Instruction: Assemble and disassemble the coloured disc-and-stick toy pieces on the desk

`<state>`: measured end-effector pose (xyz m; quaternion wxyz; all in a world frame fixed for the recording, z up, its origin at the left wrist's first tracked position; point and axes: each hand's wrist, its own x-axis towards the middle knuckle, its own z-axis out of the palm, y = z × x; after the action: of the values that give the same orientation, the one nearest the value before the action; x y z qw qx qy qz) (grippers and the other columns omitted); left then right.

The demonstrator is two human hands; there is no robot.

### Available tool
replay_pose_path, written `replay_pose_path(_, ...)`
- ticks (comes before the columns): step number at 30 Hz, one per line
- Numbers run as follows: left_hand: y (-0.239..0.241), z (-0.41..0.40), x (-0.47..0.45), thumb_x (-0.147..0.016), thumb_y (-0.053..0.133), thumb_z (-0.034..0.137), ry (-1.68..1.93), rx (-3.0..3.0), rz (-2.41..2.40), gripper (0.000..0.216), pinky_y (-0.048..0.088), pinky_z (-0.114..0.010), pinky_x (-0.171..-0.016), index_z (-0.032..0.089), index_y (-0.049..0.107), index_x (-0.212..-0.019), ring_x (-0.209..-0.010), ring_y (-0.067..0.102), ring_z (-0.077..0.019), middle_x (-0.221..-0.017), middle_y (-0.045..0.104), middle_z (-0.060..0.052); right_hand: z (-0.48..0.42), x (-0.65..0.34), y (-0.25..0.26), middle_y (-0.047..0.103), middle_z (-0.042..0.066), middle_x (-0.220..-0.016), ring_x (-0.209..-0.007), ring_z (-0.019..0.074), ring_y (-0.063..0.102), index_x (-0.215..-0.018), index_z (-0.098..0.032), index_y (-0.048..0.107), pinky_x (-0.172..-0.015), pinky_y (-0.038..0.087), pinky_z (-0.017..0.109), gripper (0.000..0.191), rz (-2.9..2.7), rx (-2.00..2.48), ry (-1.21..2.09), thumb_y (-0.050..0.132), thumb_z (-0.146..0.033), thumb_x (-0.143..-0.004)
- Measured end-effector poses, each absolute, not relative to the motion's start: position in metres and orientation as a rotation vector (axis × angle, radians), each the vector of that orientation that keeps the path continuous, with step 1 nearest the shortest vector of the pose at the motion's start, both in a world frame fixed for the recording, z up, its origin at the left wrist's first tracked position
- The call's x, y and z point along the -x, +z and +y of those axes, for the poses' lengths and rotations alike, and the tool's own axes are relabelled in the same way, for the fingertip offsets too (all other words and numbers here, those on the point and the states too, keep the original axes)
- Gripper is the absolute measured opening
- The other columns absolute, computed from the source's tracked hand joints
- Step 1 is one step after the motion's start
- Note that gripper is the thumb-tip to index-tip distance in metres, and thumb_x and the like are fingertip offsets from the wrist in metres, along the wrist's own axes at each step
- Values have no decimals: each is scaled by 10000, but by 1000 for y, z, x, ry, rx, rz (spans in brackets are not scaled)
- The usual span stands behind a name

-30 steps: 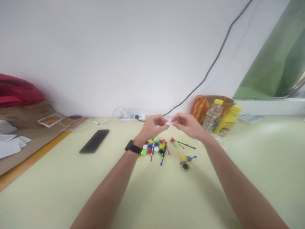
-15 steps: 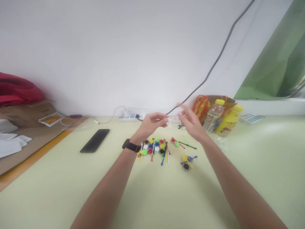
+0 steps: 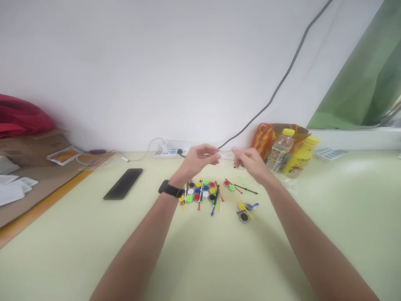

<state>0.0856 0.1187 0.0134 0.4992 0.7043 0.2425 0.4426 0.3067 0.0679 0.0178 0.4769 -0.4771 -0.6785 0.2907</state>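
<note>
My left hand point(image 3: 202, 159), with a black watch point(image 3: 171, 189) on its wrist, is raised above the table with thumb and forefinger pinched. A small, clear or whitish bit shows at its fingertips, too blurred to name. Facing it across a narrow gap is my right hand point(image 3: 250, 162), its fingers curled in and its thumb up; what it holds, if anything, cannot be made out. Below lie several coloured round discs point(image 3: 197, 197) in clear bases, with coloured arrow-shaped spinners point(image 3: 215, 200) among them. A black disc point(image 3: 244, 217) and a yellow arrow point(image 3: 242, 206) lie in a smaller group nearer me.
A black phone point(image 3: 123, 184) lies at left, near a cardboard box point(image 3: 34, 146) and a red cloth point(image 3: 25, 115). A power strip point(image 3: 171, 153) sits by the wall. At right stand a clear bottle point(image 3: 280, 150), a yellow bottle point(image 3: 300, 158) and a red-yellow bag point(image 3: 261, 138).
My right hand's fingers, outstretched and blurred before, are now curled in. My left hand stays pinched in nearly the same place. The view has shifted slightly.
</note>
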Motion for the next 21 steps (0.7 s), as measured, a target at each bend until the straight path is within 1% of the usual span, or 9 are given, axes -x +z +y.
replay_pose_path(2, 13, 118, -86, -790, 856, 409, 1073, -1721, 581, 359, 588, -352, -812, 168, 730, -1025, -806, 721, -176, -947, 734, -50, 67, -306, 20, 557, -4, -642, -551, 133, 454, -807, -213, 661, -548, 393, 290, 498, -1647, 1101, 800, 597, -697, -908)
replay_pose_path(4, 12, 117, -88, -784, 858, 413, 1086, -1750, 568, 355, 575, -330, -771, 165, 725, -1000, -811, 721, -183, -932, 739, -57, 66, -304, 20, 652, 13, -802, -616, 145, 537, -1048, -241, 653, -597, 463, 292, 442, -1673, 1038, 936, 634, -658, -903)
replay_pose_path(5, 11, 116, -90, -779, 860, 417, 1101, -1769, 564, 355, 565, -317, -747, 164, 722, -986, -808, 718, -182, -933, 743, -62, 65, -303, 21, 671, 23, -849, -646, 152, 566, -1097, -247, 639, -627, 490, 300, 437, -1687, 1019, 987, 643, -639, -905)
replay_pose_path(9, 7, 115, -97, -762, 868, 439, 1175, -1875, 615, 365, 508, -272, -649, 171, 716, -958, -752, 682, -156, -970, 760, -76, 65, -304, 21, 658, 13, -803, -669, 148, 571, -991, -228, 641, -677, 495, 310, 335, -1715, 998, 1027, 685, -549, -904)
replay_pose_path(11, 4, 114, -101, -770, 861, 449, 1172, -1925, 649, 401, 492, -265, -644, 188, 712, -1035, -770, 683, -161, -973, 768, -73, 64, -308, 23, 628, -2, -766, -650, 138, 539, -923, -220, 643, -660, 470, 301, 303, -1734, 1026, 993, 703, -515, -891)
replay_pose_path(14, -6, 112, -105, -799, 835, 457, 1072, -2001, 699, 523, 514, -281, -704, 225, 662, -1235, -874, 704, -194, -1064, 765, -79, 66, -320, 25, 619, -4, -767, -657, 139, 531, -881, -213, 645, -640, 449, 291, 247, -1804, 1150, 897, 671, -457, -899)
replay_pose_path(15, -12, 112, -107, -817, 815, 459, 1021, -2041, 724, 524, 523, -295, -727, 231, 653, -1260, -910, 705, -207, -1118, 756, -84, 67, -325, 24, 628, 1, -772, -671, 146, 548, -865, -211, 645, -638, 449, 289, 218, -1840, 1231, 834, 655, -425, -902)
replay_pose_path(18, -29, 110, -113, -880, 738, 419, 844, -2244, 793, 362, 536, -362, -828, 229, 702, -1185, -1011, 686, -254, -1228, 723, -89, 75, -342, 15, 683, 26, -791, -732, 178, 622, -786, -204, 640, -623, 451, 282, 149, -1944, 1619, 562, 630, -324, -874)
replay_pose_path(21, -46, 107, -123, -904, 678, 294, 704, -2489, 782, 256, 490, -418, -986, 219, 740, -1141, -1133, 636, -295, -1233, 718, -91, 85, -354, -2, 745, 71, -870, -817, 224, 690, -760, -202, 667, -645, 479, 291, 132, -2014, 2040, 337, 615, -290, -845)
